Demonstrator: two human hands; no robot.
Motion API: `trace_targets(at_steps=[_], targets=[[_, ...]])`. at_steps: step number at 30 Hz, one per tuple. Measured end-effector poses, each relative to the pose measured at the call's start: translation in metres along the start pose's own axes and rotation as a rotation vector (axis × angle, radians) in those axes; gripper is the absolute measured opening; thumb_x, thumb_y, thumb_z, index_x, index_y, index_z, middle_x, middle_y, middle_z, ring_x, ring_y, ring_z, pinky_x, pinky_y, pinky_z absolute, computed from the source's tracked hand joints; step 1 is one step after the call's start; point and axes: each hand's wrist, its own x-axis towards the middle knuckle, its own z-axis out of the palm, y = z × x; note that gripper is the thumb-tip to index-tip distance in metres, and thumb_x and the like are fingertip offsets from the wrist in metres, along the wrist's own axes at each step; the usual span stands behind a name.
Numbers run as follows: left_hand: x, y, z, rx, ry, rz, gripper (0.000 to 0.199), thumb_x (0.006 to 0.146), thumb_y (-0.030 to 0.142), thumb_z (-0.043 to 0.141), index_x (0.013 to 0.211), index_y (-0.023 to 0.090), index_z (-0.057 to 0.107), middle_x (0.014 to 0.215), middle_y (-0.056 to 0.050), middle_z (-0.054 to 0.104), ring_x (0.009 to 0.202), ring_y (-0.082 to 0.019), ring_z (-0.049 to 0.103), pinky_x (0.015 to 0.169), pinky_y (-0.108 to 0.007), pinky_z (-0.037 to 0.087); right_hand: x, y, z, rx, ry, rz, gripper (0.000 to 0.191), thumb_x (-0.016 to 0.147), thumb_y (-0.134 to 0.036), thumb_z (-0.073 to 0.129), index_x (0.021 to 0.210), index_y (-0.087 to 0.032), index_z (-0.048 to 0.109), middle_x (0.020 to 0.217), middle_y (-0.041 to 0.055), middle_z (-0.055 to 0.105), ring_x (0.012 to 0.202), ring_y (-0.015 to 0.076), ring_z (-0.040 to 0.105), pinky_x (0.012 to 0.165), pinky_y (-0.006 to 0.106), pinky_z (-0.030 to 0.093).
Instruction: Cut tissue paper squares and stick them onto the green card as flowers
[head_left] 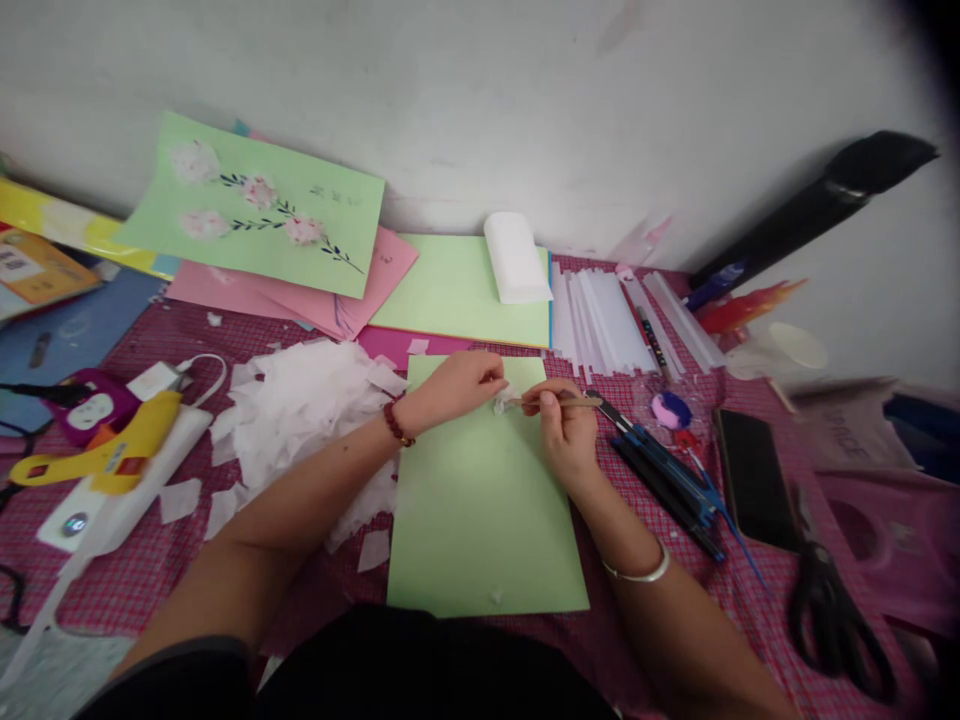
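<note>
A green paper sheet (pixel 487 510) lies flat on the table in front of me. Close to its top edge is a small crumpled white tissue paper tuft (pixel 503 402). My right hand (pixel 568 435) pinches a thin wooden stick (pixel 585 402), whose left end reaches the tuft. Just above and left of the tuft is my left hand (pixel 461 388), fingers curled and thumb against the fingertips; whatever they may pinch is too small to make out. To the left, a heap of white tissue paper squares (pixel 300 400) sits beside my left forearm.
Behind stands a green card with tissue flowers (pixel 262 205). On the left are a yellow glue gun (pixel 139 445) and a white power strip (pixel 120 500). Paper strips (pixel 600 320), pens (pixel 667 480), a phone (pixel 756 480) and black scissors (pixel 829 600) lie on the right.
</note>
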Motion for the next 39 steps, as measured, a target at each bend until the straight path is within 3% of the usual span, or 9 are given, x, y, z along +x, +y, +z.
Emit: trace_targets(at_steps=[4, 7, 12, 16, 20, 23, 28, 33, 39], targets=[[0.001, -0.008, -0.027, 0.027, 0.225, -0.025, 0.016, 0.084, 0.026, 0.054, 0.074, 0.016, 0.06, 0.073, -0.001, 0.061, 0.068, -0.013, 0.051, 0.062, -0.026, 0.035, -0.001, 0.0, -0.002, -0.147, -0.056, -0.09, 0.024, 0.098, -0.034, 0.044, 0.086, -0.024, 0.061, 0.081, 0.0043, 0.063, 0.074, 0.0195, 0.061, 0.069, 0.034, 0.049], [-0.001, -0.016, -0.054, 0.048, 0.272, -0.085, 0.014, 0.081, 0.024, 0.054, 0.071, 0.016, 0.06, 0.068, -0.001, 0.06, 0.065, -0.013, 0.05, 0.06, -0.026, 0.034, 0.001, -0.002, -0.001, -0.216, -0.095, -0.172, 0.019, 0.097, -0.029, 0.045, 0.087, -0.025, 0.061, 0.082, 0.0052, 0.063, 0.076, 0.0207, 0.061, 0.071, 0.035, 0.049], [-0.012, -0.035, -0.094, 0.228, 0.138, -0.169, 0.011, 0.075, 0.02, 0.054, 0.07, 0.016, 0.063, 0.069, -0.002, 0.064, 0.062, -0.013, 0.052, 0.058, -0.027, 0.032, 0.003, -0.005, 0.0, -0.231, -0.135, -0.229, 0.017, 0.095, -0.026, 0.047, 0.085, -0.024, 0.062, 0.08, 0.0053, 0.064, 0.075, 0.0212, 0.06, 0.069, 0.035, 0.049], [-0.025, -0.047, -0.109, 0.347, 0.03, -0.233, 0.014, 0.072, 0.017, 0.052, 0.072, 0.017, 0.066, 0.073, -0.003, 0.067, 0.064, -0.015, 0.055, 0.057, -0.028, 0.031, 0.001, -0.004, -0.004, -0.077, -0.041, -0.08, 0.021, 0.096, -0.033, 0.05, 0.084, -0.023, 0.064, 0.079, 0.0041, 0.064, 0.073, 0.0202, 0.062, 0.067, 0.035, 0.049], [-0.03, -0.054, -0.1, 0.433, -0.053, -0.233, 0.018, 0.075, 0.019, 0.051, 0.082, 0.017, 0.068, 0.08, -0.005, 0.07, 0.07, -0.017, 0.058, 0.059, -0.028, 0.033, 0.002, 0.0, -0.008, 0.203, 0.184, 0.123, 0.028, 0.097, -0.041, 0.049, 0.082, -0.022, 0.064, 0.077, 0.0017, 0.065, 0.059, 0.0161, 0.062, 0.058, 0.033, 0.051], [-0.028, -0.057, -0.083, 0.525, -0.034, -0.204, 0.024, 0.077, 0.023, 0.054, 0.096, 0.017, 0.067, 0.095, -0.008, 0.07, 0.085, -0.021, 0.061, 0.063, -0.028, 0.038, 0.006, 0.005, -0.008, 0.351, 0.26, 0.215, 0.03, 0.095, -0.044, 0.053, 0.078, -0.021, 0.063, 0.074, 0.0005, 0.066, 0.054, 0.0143, 0.062, 0.054, 0.031, 0.051], [-0.019, -0.065, -0.06, 0.673, 0.031, -0.208, 0.023, 0.086, 0.017, 0.044, 0.093, 0.015, 0.066, 0.096, -0.01, 0.066, 0.09, -0.021, 0.061, 0.068, -0.029, 0.041, 0.01, 0.009, -0.007, 0.56, 0.3, 0.291, 0.029, 0.092, -0.044, 0.057, 0.078, -0.019, 0.064, 0.07, -0.0007, 0.067, 0.053, 0.0128, 0.063, 0.053, 0.028, 0.052], [-0.015, -0.067, -0.06, 0.721, 0.046, -0.208, 0.027, 0.091, 0.017, 0.04, 0.084, 0.014, 0.066, 0.093, -0.011, 0.064, 0.089, -0.022, 0.059, 0.069, -0.031, 0.041, 0.01, 0.008, -0.005, 0.629, 0.273, 0.316, 0.027, 0.09, -0.044, 0.059, 0.077, -0.021, 0.065, 0.07, -0.0002, 0.069, 0.051, 0.0131, 0.062, 0.05, 0.027, 0.051], [-0.02, -0.059, -0.055, 0.867, -0.019, -0.11, 0.021, 0.084, 0.008, 0.047, 0.086, 0.013, 0.067, 0.094, -0.012, 0.064, 0.092, -0.025, 0.058, 0.075, -0.035, 0.042, 0.006, 0.008, -0.002, 0.683, 0.23, 0.326, 0.024, 0.09, -0.041, 0.06, 0.079, -0.02, 0.064, 0.071, -0.0006, 0.068, 0.053, 0.0118, 0.064, 0.053, 0.026, 0.053]])
